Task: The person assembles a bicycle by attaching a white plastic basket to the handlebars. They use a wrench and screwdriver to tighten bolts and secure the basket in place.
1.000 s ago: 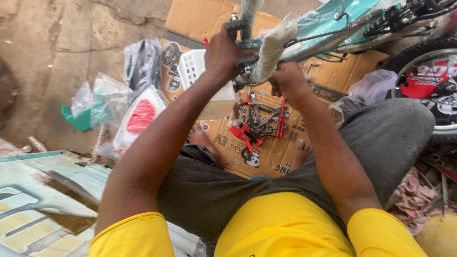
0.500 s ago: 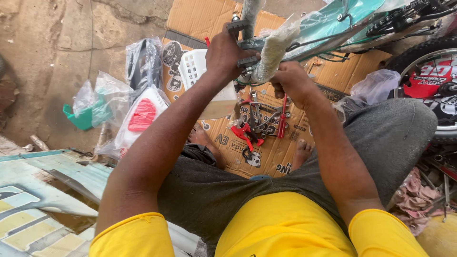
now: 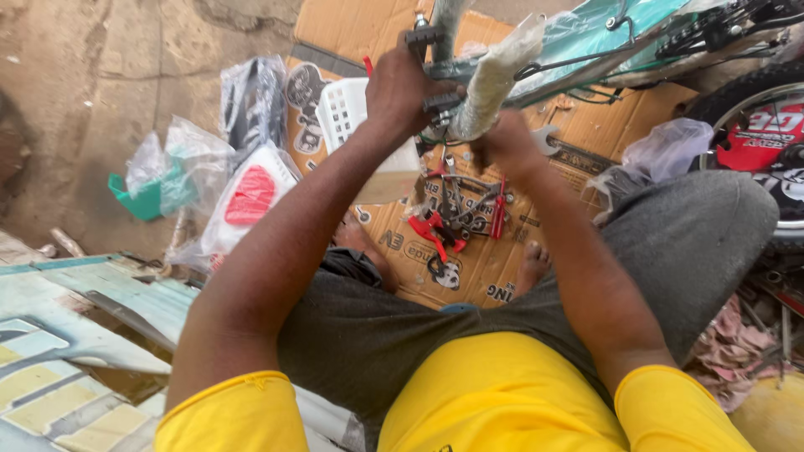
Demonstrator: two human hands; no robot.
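I sit on flattened cardboard (image 3: pixel 502 259) with a bicycle frame (image 3: pixel 586 42) held up in front of me, its tubes wrapped in clear plastic (image 3: pixel 494 75). My left hand (image 3: pixel 402 84) grips a black clamp part on the frame near the wrapped tube. My right hand (image 3: pixel 507 146) is closed just below that tube's lower end; what it holds is hidden by the fingers. Between my feet lie red-handled pliers and other hand tools (image 3: pixel 456 222).
A white plastic basket (image 3: pixel 347 109) stands by my left forearm. Plastic-wrapped parts, one white with a red patch (image 3: pixel 247 197), and a green item in a bag (image 3: pixel 151 197) lie left. A bicycle wheel (image 3: pixel 766 134) sits right. Painted panels (image 3: pixel 67 335) lie lower left.
My left hand has shifted slightly along the clamp on the frame. My right hand has stayed under the wrapped tube. The view has tilted a little.
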